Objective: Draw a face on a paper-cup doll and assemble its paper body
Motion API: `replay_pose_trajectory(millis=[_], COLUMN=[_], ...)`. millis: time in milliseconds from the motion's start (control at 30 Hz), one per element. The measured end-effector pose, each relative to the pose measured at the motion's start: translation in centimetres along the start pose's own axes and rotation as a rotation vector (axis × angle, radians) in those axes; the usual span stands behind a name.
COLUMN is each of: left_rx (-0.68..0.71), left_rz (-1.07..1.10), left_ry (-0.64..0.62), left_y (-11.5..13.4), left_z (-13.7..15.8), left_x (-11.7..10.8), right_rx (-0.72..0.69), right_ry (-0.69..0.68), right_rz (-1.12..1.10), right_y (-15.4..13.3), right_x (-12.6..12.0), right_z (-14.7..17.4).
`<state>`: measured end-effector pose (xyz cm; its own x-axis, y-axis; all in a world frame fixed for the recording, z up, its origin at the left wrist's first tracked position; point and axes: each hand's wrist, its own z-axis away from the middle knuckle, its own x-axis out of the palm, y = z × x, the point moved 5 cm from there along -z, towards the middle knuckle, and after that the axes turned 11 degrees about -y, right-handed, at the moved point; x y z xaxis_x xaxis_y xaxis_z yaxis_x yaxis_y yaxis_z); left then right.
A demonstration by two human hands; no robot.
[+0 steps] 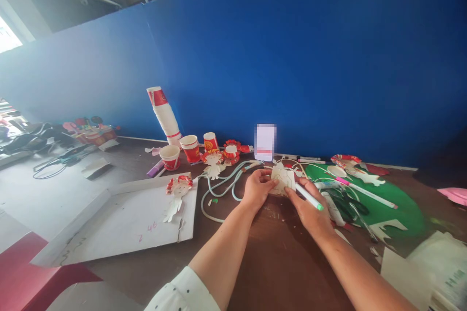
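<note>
My left hand (257, 189) pinches the left side of a small cream paper piece (281, 177) with lines drawn on it. My right hand (310, 211) is closed around a white marker (307, 195) with a green end, its thumb touching the paper's right edge. Behind the paper, a phone (265, 143) stands against the blue wall. Just right of my right hand are black-handled scissors (345, 206) and a pink-and-white marker (368, 193), over a green sheet (404, 209). Paper-cut figures with red ruffled rims, such as one figure (213, 163), lie to the left of the phone.
Red and white paper cups (170, 155) and a tall leaning cup stack (166, 116) stand at the back left. A shallow white tray (124, 218) bears another paper figure (177, 194). A pale blue cable (204, 204) loops beside my left hand. Paper scraps (390, 228) lie at right.
</note>
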<state>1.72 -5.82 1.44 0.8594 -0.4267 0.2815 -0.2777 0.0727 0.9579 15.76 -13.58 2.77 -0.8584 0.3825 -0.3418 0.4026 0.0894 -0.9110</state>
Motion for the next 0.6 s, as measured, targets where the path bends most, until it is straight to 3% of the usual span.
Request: replay_pose_trajectory(millis=[600], left_rx=[-0.016], left_rz=[0.037], left_ry=[0.012], left_y=[0.27], left_z=[0.18], left_x=[0.15], right_rx=[0.004], right_ry=[0.02], right_rz=[-0.008], right_y=[0.06], right_x=[-0.17], right_z=[0.01])
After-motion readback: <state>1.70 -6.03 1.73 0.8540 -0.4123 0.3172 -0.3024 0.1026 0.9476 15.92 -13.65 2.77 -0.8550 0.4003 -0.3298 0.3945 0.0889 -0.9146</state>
